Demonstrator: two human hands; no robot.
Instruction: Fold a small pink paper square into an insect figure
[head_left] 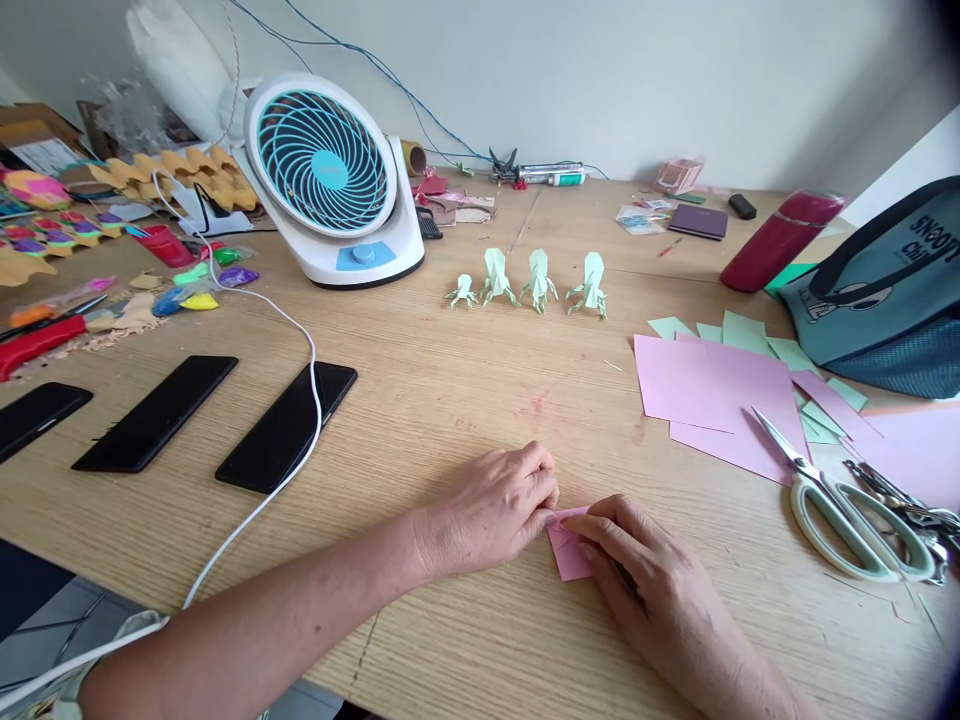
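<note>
A small folded pink paper point(568, 553) lies on the wooden table point(450, 400) near its front edge. My left hand point(491, 510) pinches the paper's upper left corner with curled fingers. My right hand point(645, 580) lies over the paper's right side, fingers pressed down on it, hiding part of it. Both hands meet at the paper's top edge.
Several green origami figures point(536, 280) stand mid-table. Pink and green paper sheets point(720, 390) and scissors point(840, 500) lie right. Three black phones point(154, 410), a white cable point(300, 340) and a fan point(330, 180) are left. A red bottle point(780, 240) and bag point(892, 290) sit far right.
</note>
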